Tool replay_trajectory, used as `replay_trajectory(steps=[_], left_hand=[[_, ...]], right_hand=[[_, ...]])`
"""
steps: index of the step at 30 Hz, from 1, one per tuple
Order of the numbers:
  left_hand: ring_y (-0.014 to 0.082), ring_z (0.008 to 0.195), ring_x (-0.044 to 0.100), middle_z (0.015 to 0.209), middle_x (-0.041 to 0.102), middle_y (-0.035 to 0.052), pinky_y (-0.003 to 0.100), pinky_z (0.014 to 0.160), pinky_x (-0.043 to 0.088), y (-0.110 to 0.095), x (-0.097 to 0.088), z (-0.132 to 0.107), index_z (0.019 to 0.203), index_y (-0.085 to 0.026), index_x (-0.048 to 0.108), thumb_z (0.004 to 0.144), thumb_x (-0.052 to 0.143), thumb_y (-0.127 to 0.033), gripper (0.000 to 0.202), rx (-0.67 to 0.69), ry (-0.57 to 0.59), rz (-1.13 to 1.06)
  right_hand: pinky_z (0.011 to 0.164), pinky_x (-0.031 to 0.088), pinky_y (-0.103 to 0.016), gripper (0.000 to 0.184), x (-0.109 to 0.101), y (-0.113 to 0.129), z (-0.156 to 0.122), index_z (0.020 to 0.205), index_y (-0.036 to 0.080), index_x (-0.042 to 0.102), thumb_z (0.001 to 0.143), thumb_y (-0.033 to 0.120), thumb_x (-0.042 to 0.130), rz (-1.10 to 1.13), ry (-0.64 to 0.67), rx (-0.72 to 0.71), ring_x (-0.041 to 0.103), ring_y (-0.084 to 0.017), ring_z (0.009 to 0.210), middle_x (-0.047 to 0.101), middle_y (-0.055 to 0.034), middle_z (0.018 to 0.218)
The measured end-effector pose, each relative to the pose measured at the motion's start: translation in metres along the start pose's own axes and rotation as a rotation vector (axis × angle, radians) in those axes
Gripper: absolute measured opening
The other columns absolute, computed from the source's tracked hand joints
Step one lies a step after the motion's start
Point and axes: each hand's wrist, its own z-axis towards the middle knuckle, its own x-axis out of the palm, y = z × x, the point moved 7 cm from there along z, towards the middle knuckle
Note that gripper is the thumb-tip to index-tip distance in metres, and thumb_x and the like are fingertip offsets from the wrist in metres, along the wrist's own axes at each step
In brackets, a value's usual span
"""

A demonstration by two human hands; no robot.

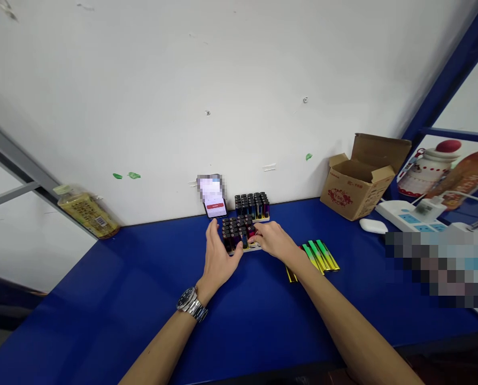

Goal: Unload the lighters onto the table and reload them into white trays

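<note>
My left hand [220, 258], wearing a metal wristwatch [192, 304], holds the left and front sides of a light tray [252, 248]. Rows of shiny dark black-topped tubes [233, 230] stand upright in this tray. At the tray's right end, my right hand [271, 239] pinches a reddish black-topped tube [251, 232]; its fingertips are partly hidden. Behind it, against the wall, stands a second tray [263, 219] with several more such tubes [252, 204]. Shiny green-and-yellow flat pieces [319, 255] lie beside my right forearm, which partly covers them.
A phone [214, 197] with a lit screen leans on the wall behind the trays. An open cardboard box [353, 184], a white case [373, 226] and a power strip [409, 218] are at the right. A bottle of yellowish drink [89, 213] leans at the left of the blue table [143, 283].
</note>
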Motion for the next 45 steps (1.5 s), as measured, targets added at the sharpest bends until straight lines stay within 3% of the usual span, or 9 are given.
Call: replay_trajectory(steps=[4, 8, 14, 19, 25, 29, 34, 39, 45], left_hand=[[0.03, 0.109, 0.051, 0.11, 0.052, 0.0138, 0.049, 0.092, 0.045, -0.032, -0.017, -0.011, 0.121, -0.017, 0.049, 0.078, 0.061, -0.025, 0.046, 0.295, -0.18, 0.082], [0.0201, 0.079, 0.055, 0.086, 0.057, 0.0081, 0.037, 0.075, 0.05, -0.083, 0.015, -0.029, 0.094, -0.019, 0.062, 0.086, 0.047, -0.016, 0.017, 0.609, 0.298, 0.019], [0.0235, 0.096, 0.056, 0.111, 0.053, 0.0121, 0.04, 0.083, 0.05, -0.115, 0.049, -0.039, 0.123, -0.022, 0.056, 0.093, 0.043, -0.035, 0.035, 0.53, 0.646, 0.059], [0.0179, 0.082, 0.056, 0.097, 0.05, 0.0071, 0.036, 0.078, 0.051, -0.104, 0.054, -0.041, 0.103, -0.02, 0.061, 0.094, 0.043, -0.033, 0.024, 0.443, 0.722, 0.078], [0.0171, 0.079, 0.056, 0.104, 0.049, 0.0076, 0.033, 0.072, 0.05, -0.083, 0.045, -0.034, 0.091, -0.02, 0.051, 0.086, 0.045, -0.015, 0.009, 0.287, 0.668, 0.034], [0.0149, 0.067, 0.053, 0.083, 0.053, 0.0008, 0.028, 0.062, 0.046, -0.071, 0.041, -0.026, 0.081, -0.021, 0.047, 0.08, 0.048, -0.013, 0.008, 0.187, 0.624, 0.017], [0.012, 0.063, 0.054, 0.074, 0.056, -0.0016, 0.025, 0.061, 0.045, -0.059, 0.028, -0.011, 0.078, -0.021, 0.048, 0.085, 0.049, -0.022, 0.007, 0.068, 0.438, -0.219], [0.0138, 0.066, 0.065, 0.074, 0.065, 0.0009, 0.029, 0.068, 0.053, -0.042, 0.014, 0.001, 0.088, -0.019, 0.052, 0.089, 0.053, -0.035, 0.016, -0.236, 0.201, -0.662], [0.0126, 0.071, 0.063, 0.078, 0.061, 0.0006, 0.025, 0.066, 0.052, -0.036, -0.001, 0.003, 0.084, -0.019, 0.052, 0.082, 0.063, -0.038, 0.023, -0.22, -0.041, -0.678]], right_hand=[[0.047, 0.023, -0.024, 0.019, -0.006, -0.004, 0.0, 0.064, 0.021, 0.066, 0.077, 0.033, 0.072, -0.023, 0.058, 0.005, 0.058, -0.017, 0.056, 0.063, -0.0027, 0.061], [0.047, 0.025, -0.025, 0.036, -0.023, -0.015, -0.003, 0.066, 0.022, 0.071, 0.073, 0.057, 0.068, 0.017, -0.045, 0.055, 0.056, -0.017, 0.051, 0.059, -0.0019, 0.051], [0.049, 0.026, -0.025, 0.045, -0.042, -0.016, -0.008, 0.062, 0.02, 0.069, 0.083, 0.056, 0.053, 0.046, -0.173, 0.054, 0.05, -0.013, 0.047, 0.06, -0.0017, 0.05], [0.05, 0.024, -0.026, 0.045, -0.044, -0.019, -0.008, 0.065, 0.02, 0.069, 0.085, 0.055, 0.05, -0.011, -0.224, 0.118, 0.053, -0.015, 0.05, 0.06, -0.0023, 0.051], [0.05, 0.022, -0.027, 0.043, -0.042, -0.027, -0.008, 0.061, 0.021, 0.066, 0.087, 0.051, 0.049, -0.062, -0.284, 0.22, 0.053, -0.017, 0.052, 0.059, -0.0042, 0.051], [0.049, 0.02, -0.027, 0.045, -0.045, -0.033, -0.009, 0.055, 0.02, 0.061, 0.088, 0.047, 0.047, -0.045, -0.372, 0.293, 0.049, -0.016, 0.049, 0.055, -0.0034, 0.048], [0.05, 0.027, -0.026, 0.053, -0.045, -0.033, -0.01, 0.052, 0.02, 0.057, 0.092, 0.049, 0.039, 0.238, -0.475, 0.21, 0.044, -0.013, 0.044, 0.048, 0.0, 0.042], [0.051, 0.03, -0.025, 0.053, -0.04, -0.006, -0.013, 0.051, 0.019, 0.053, 0.093, 0.048, 0.037, 0.519, -0.437, -0.009, 0.041, -0.012, 0.043, 0.044, 0.0019, 0.041], [0.051, 0.027, -0.025, 0.042, -0.025, 0.033, -0.016, 0.054, 0.02, 0.046, 0.088, 0.045, 0.048, 0.378, -0.316, -0.032, 0.042, -0.011, 0.048, 0.05, 0.0012, 0.051]])
